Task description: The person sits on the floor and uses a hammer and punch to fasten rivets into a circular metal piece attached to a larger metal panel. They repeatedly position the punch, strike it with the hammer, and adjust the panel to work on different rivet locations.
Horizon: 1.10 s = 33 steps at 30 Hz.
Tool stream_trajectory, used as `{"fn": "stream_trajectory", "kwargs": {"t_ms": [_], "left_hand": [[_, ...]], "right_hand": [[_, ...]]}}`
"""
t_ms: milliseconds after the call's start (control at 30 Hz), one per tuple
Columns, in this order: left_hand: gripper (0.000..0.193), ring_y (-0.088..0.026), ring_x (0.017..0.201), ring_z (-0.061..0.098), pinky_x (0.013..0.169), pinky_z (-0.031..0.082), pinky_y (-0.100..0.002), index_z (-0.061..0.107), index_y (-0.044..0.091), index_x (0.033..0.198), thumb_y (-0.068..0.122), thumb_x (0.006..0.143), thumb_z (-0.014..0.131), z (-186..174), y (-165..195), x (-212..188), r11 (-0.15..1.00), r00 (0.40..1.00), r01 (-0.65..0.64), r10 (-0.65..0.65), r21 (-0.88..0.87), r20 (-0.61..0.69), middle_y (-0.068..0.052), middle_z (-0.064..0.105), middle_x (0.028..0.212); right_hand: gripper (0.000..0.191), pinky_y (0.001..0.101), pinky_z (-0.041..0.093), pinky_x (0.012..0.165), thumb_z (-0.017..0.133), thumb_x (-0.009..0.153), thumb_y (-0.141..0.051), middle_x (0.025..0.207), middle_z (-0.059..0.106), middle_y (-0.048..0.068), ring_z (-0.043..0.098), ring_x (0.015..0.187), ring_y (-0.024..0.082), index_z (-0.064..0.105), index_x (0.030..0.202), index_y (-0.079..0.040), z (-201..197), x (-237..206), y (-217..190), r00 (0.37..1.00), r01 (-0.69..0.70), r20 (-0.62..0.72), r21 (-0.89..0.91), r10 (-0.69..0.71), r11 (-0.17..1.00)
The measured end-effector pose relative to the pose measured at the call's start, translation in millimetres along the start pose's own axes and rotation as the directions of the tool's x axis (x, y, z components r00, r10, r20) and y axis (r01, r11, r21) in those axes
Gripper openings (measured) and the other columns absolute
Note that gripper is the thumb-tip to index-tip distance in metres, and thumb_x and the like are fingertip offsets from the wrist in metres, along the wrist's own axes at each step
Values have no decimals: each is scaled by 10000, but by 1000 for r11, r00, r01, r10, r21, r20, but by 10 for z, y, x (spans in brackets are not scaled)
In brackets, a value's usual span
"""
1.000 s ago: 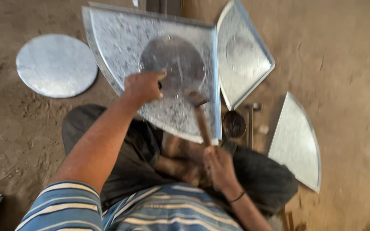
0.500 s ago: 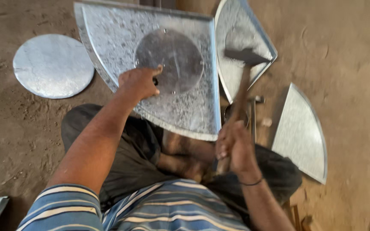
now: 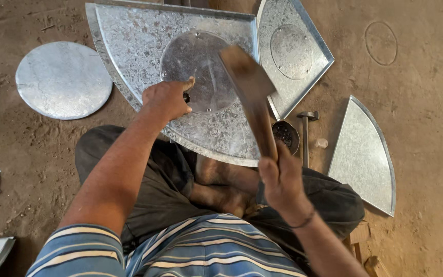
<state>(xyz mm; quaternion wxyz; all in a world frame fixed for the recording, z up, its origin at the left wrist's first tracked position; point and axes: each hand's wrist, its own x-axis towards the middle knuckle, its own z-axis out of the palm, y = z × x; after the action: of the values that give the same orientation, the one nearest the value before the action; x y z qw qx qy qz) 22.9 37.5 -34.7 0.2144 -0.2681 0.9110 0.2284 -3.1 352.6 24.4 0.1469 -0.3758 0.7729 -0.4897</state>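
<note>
On the dirt floor at my crossed legs lies the fan-shaped galvanized tray (image 3: pixel 139 56). My left hand (image 3: pixel 166 98) pinches a small punch on its round plate (image 3: pixel 201 69); my right hand (image 3: pixel 282 179) grips the raised wooden mallet (image 3: pixel 249 87). I should strike squarely, keeping the punch upright and fingers low.

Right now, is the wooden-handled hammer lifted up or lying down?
Lifted: the right hand holds the wooden-handled hammer raised above the fan-shaped metal sheet.
</note>
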Motion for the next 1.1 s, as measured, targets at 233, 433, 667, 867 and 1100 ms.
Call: {"fn": "stream_trajectory", "kwargs": {"t_ms": [233,433,667,867,1100], "left_hand": [[868,-309,1260,592,996,500,-452,342,560,1524,323,844,828,3,-34,79,1000,999,10,-9,11,-51,-65,593,1411],[872,-309,1230,646,974,541,-477,320,535,1564,390,861,816,35,-11,109,1000,1000,12,-12,22,1,-37,642,1396],[877,-300,1235,615,960,524,-475,344,551,1524,435,820,854,14,-15,104,999,998,8,-6,35,-63,-41,614,1389],[857,-290,1213,662,970,544,-448,382,537,1547,415,837,845,-63,83,-18,999,999,18,-17,33,-48,-38,689,1337],[507,-278,1125,682,936,546,-439,581,293,1404,469,962,758,149,35,-55,913,973,12,-106,-407,-208,-66,702,1272]], "right_hand": [[461,264,422,458,582,1014,-456,573,536,2,500,514,64,592,833,-32,212,-241,493,850,-516,16,-180,527,837],[447,183,353,355,543,1074,-444,575,512,-63,435,431,-4,577,837,-67,362,-385,555,990,73,-143,551,7,831],[406,258,381,414,520,1031,-447,608,482,-13,454,460,86,510,845,-87,249,-271,474,730,-672,165,353,664,651],[421,244,407,459,566,1050,-473,666,524,-16,488,530,71,539,903,-79,208,-212,297,903,-421,128,457,410,784],[217,247,408,418,647,980,-260,626,519,-25,481,480,70,568,911,-71,91,-597,339,806,-581,162,399,569,710]]}}
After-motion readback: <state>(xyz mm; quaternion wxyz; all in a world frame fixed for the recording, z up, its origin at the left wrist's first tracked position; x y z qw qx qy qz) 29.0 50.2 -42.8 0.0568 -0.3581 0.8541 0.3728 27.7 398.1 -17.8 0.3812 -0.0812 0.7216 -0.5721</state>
